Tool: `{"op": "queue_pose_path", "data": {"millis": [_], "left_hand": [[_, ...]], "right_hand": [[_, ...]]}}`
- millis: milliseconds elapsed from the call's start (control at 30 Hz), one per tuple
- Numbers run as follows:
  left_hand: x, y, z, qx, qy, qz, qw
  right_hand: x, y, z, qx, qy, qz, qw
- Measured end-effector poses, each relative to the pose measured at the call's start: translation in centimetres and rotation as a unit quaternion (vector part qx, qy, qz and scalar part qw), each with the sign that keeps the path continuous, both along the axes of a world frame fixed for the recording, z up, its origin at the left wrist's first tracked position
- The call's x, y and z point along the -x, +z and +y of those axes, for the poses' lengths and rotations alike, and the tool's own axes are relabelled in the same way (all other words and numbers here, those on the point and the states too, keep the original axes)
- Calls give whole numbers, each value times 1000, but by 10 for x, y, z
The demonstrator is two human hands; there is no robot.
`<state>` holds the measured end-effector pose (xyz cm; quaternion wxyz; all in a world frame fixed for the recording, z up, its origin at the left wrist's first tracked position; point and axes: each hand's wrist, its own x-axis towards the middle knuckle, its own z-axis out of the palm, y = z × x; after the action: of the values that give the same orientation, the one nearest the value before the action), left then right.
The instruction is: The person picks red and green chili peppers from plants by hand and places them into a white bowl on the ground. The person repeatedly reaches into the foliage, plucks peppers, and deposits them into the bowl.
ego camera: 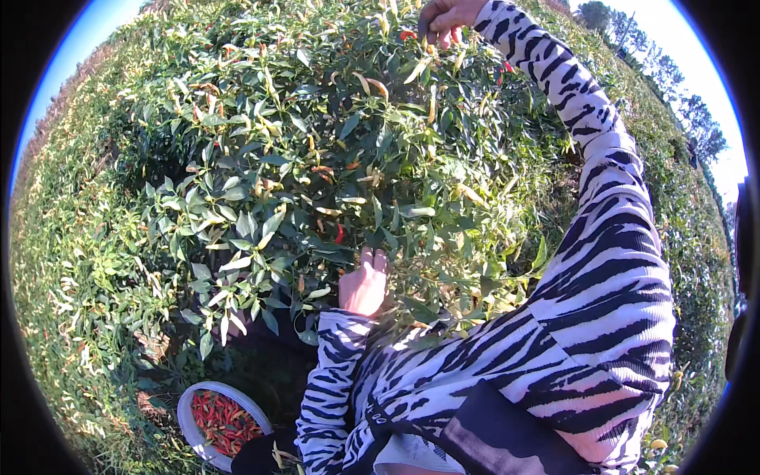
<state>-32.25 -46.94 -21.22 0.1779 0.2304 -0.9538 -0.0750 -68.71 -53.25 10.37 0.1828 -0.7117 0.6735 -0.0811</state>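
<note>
My right hand (445, 22) reaches to the top of the pepper plants, its fingers bent beside a red chili pepper (408, 35); whether it grips anything is unclear. Low in the leaves, near my body, is my left hand (363, 285); its fingertips are partly hidden by foliage, so its hold cannot be made out. Just above and left of it hangs another red chili pepper (339, 234). Pale yellow-green peppers (236, 263) hang all over the chili plants (285, 160). A white plastic bucket (186, 415) holds many picked red and orange chilies (222, 421) at lower left.
Dense pepper plants (89, 237) spread left and right. Dry, yellowing foliage (439, 273) lies against my striped top. A dark strap and flap (504, 433) cross my front. Trees (700, 124) stand at the far right.
</note>
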Motion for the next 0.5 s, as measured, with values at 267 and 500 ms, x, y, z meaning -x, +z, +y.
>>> {"op": "queue_pose_path", "data": {"millis": [267, 500], "left_hand": [[-10, 11, 5, -91, 12, -56, 994], [-5, 17, 9, -104, 8, -63, 993]], "right_hand": [[13, -173, 38, 93, -35, -31, 995], [-6, -169, 44, 286, -189, -157, 926]]}}
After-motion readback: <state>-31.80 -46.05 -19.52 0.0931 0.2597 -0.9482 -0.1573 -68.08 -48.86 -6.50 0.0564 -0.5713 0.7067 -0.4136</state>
